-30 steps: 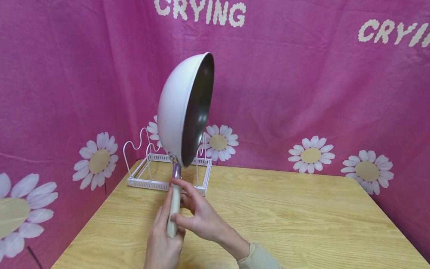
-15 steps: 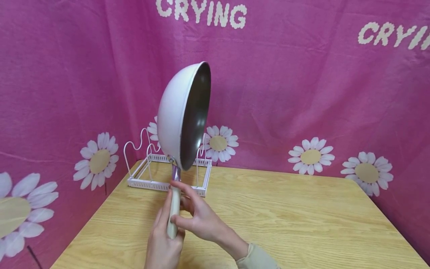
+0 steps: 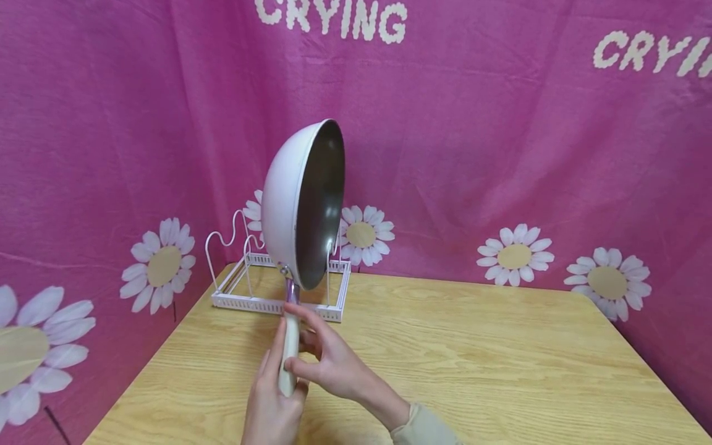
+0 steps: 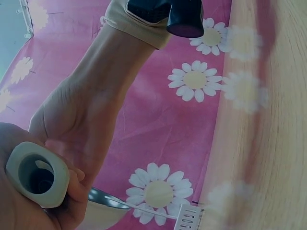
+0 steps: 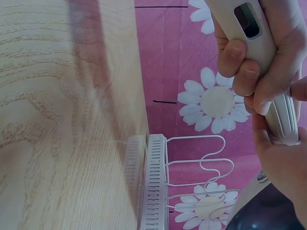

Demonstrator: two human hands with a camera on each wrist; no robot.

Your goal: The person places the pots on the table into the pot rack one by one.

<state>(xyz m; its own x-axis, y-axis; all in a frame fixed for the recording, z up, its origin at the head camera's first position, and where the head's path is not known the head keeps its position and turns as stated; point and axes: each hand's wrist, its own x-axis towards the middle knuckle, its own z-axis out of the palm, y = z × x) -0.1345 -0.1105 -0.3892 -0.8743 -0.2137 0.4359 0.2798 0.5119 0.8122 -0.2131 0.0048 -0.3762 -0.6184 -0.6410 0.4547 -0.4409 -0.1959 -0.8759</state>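
Note:
A deep white wok [image 3: 280, 198] with a dark inside stands on edge in the head view, its bowl up and its pale handle [image 3: 290, 349] pointing down towards me. My left hand [image 3: 272, 395] grips the lower part of the handle; the left wrist view shows the hollow handle end [image 4: 57, 184] poking out of it. Higher up, my right hand [image 3: 336, 364] holds the handle from the right between thumb and fingers. The bowl is over a white wire pan rack [image 3: 247, 304], and one of the rack's right-hand wires crosses in front of the dark inside.
The rack stands at the back left of a wooden table [image 3: 473, 358], its wavy wire dividers [image 5: 199, 161] upright. A magenta cloth [image 3: 445, 154] with daisies and lettering hangs behind the table and along its left side.
The wok has come down towards the rack, its top rim now lower and the bowl turned slightly more upright. Both hands keep their hold on the handle.

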